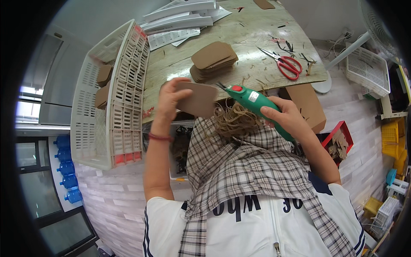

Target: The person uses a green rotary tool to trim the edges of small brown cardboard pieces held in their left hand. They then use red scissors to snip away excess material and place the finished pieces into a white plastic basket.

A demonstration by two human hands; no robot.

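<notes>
My left hand (171,97) grips a flat brown piece with rounded corners (198,99), like cardboard or leather, by its left edge, above the table's front edge. My right hand (286,115) is wrapped round green handheld electric scissors (252,99) with a red button; their small dark blades point up and left, near the piece but apart from it. Below, a tangle of thin tan trimmings (235,121) lies on my checked apron (239,158). Just beyond my hands, a stack of similar brown pieces (212,55) sits on the worn table (252,32).
Red-handled scissors (290,67) lie at the table's right among dark scraps. White papers (180,21) are piled at the back left. A tall white plastic crate (126,94) holding brown pieces stands at the left. To the right are a cardboard box (306,105), a red box (340,139) and a fan (376,25).
</notes>
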